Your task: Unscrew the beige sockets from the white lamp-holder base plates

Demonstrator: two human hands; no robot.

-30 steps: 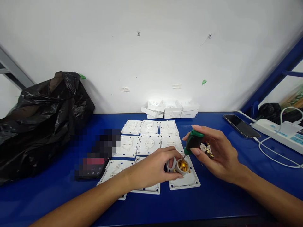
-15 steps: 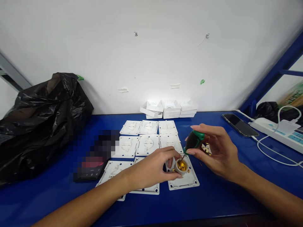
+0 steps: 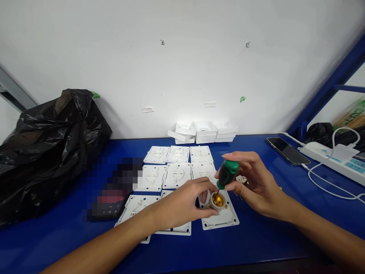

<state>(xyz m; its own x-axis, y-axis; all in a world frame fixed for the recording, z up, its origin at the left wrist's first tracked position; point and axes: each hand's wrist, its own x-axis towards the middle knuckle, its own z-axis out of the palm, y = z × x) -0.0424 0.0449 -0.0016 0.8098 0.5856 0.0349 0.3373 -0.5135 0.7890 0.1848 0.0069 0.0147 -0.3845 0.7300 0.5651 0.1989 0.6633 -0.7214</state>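
My left hand [image 3: 189,201] grips a round white socket [image 3: 218,201] with a brass-coloured inside, thumb and fingers on its rim. The socket sits on a square white plate [image 3: 228,220] at the front right of the plates. A short screwdriver [image 3: 228,173] with a green and black handle is held between the fingers and thumb of my right hand [image 3: 256,182]. Its tip reaches down into the socket. Small metal parts [image 3: 242,182] show behind the right fingers, partly hidden. More square white plates [image 3: 178,175] lie in rows to the left.
White boxes [image 3: 205,131] are stacked by the wall. A black plastic bag [image 3: 57,140] and a partly blurred dark device [image 3: 108,211] are at left. On the right lie a phone [image 3: 288,151], white cables and a power strip [image 3: 336,161].
The screwdriver and my right hand have shifted slightly left, and the handle stands more upright over the socket. My left hand keeps its hold. The view has moved a little.
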